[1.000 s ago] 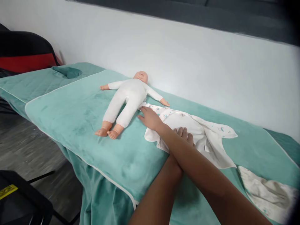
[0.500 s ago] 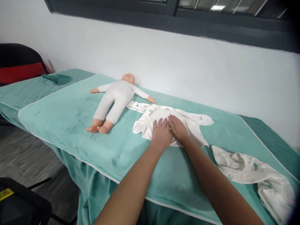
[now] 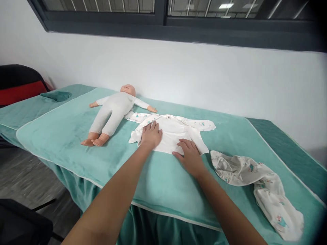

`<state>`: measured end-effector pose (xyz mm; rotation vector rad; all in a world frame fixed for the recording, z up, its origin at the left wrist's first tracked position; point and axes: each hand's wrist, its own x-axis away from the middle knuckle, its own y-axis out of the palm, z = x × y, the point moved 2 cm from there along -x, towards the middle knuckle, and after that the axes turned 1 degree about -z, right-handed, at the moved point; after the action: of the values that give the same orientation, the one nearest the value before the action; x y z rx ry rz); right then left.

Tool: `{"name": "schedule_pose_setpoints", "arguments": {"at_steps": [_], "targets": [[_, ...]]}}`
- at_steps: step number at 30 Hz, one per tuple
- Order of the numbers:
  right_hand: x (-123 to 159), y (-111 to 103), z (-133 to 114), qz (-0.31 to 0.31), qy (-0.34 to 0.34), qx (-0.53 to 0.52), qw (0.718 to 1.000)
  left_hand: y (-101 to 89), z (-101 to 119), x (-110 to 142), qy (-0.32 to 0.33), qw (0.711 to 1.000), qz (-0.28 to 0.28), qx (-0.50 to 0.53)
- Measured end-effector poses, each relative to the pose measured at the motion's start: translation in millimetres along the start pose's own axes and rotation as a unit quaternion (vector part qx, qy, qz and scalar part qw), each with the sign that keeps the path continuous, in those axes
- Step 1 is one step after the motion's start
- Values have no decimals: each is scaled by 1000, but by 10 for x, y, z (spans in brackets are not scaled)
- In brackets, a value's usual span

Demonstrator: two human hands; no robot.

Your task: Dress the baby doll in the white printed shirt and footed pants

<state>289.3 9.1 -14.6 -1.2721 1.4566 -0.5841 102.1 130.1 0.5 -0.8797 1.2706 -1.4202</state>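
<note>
Teal plush bed cover (image 3: 71,146) meets a white wall (image 3: 199,78) at 12 o'clock. Long-sleeved infant shirt (image 3: 173,134) lies spread, face-up orientation indeterminate. Left hand (image 3: 151,135): flat on the shirt's 9 o'clock side, fingers extended, gripping nothing. Right hand (image 3: 190,154): on its 4 o'clock side, partly open, fingers loosely bent, thumb apart, no grip visible. From the shirt: baby doll (image 3: 114,106) at 10 o'clock; patterned infant pants (image 3: 267,183) at 4 o'clock.

A dark-framed window (image 3: 166,32) runs along the white wall (image 3: 184,76), pale bars (image 3: 123,6) showing through it. At the left edge stands a chair (image 3: 19,73) (black, partly red); below, a black object (image 3: 24,221) of unclear kind shows against the grey floor (image 3: 24,177).
</note>
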Motion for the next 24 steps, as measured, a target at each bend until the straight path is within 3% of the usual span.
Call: {"name": "schedule_pose_setpoints", "arguments": {"at_steps": [3,8,17,21,24], "targets": [[125,-103,-43,0,-12,36,999,2,21,-38,-3,1000,12,-5],[87,-117,-118,-53,-38,109,992,21,26,-43,1,999,34,-7],[123,-146,-90,-52,-3,44,998,12,1,9,11,995,87,36],[-167,-109,-210,-33,-7,-17,999,31,-6,13,19,994,101,36],[-591,98,-241,-61,2,-24,998,50,-20,6,23,993,109,37]]}}
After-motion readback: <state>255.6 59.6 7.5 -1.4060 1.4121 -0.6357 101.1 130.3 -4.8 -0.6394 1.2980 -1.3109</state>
